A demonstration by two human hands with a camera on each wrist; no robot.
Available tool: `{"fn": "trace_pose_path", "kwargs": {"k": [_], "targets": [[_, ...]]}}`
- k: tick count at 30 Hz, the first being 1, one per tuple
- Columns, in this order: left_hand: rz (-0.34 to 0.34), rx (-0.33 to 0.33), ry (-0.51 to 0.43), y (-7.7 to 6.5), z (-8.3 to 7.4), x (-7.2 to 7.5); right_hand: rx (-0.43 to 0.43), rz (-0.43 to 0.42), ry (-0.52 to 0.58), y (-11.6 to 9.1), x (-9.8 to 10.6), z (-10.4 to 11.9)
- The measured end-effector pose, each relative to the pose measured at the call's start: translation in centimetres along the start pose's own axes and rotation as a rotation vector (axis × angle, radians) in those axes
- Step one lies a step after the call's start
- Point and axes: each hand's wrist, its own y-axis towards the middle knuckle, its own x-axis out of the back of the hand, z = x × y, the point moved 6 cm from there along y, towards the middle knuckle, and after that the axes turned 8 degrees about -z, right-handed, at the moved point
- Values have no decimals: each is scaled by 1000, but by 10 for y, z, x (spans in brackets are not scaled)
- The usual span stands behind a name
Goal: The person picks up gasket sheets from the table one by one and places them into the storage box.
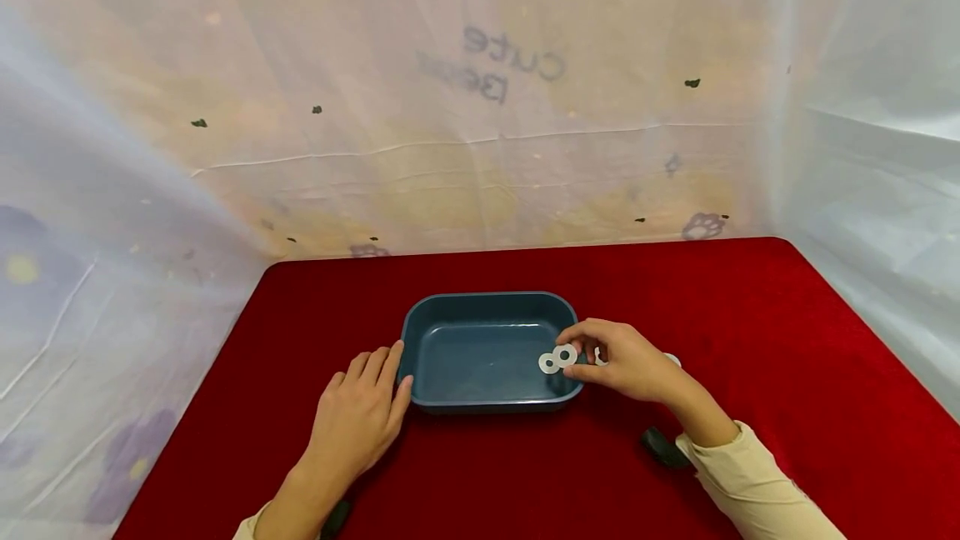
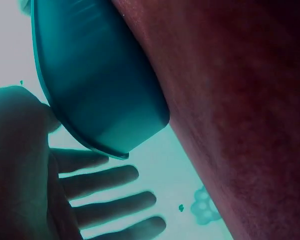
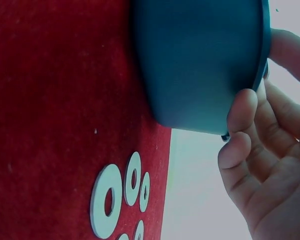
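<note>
A blue tub (image 1: 465,365) sits on a red cloth (image 1: 720,315). The left hand (image 1: 360,415) rests at the tub's left end. Its fingers are straight and the thumb touches the rim. It is open and does not grip anything.

The right hand (image 1: 626,361) is at the other end of the tub. Its thumb and fingers bend over the rim, with a gap between their tips. One white ring (image 1: 565,347) shows right in that gap, over the inside of the tub. I cannot tell if the hand pinches this ring or not. A second white ring (image 1: 543,365) is just beside it, a bit to the left, and the two look like they overlap.

More white rings (image 3: 97,205) lie flat on the cloth, near the right end of the tub. Five of them show from the right wrist, and the bottom edge of that view cuts some off.

Both arms wear cream sleeves (image 1: 750,482). Behind the cloth hangs a pale sheet (image 1: 420,190) with paw prints and backward letters on it.
</note>
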Motion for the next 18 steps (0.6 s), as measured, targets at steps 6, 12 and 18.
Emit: {"fn": "trace_pose_path", "kwargs": {"k": [6,12,18], "targets": [[-10,0,-24,-1,-8,2,12,0,27,1,-4,0],[-79,-30,-25,-1,-30,10,39,-2,33,3,-7,0],[-26,11,-109,-2,-30,6,-3,-13,22,1,-6,-2]]}}
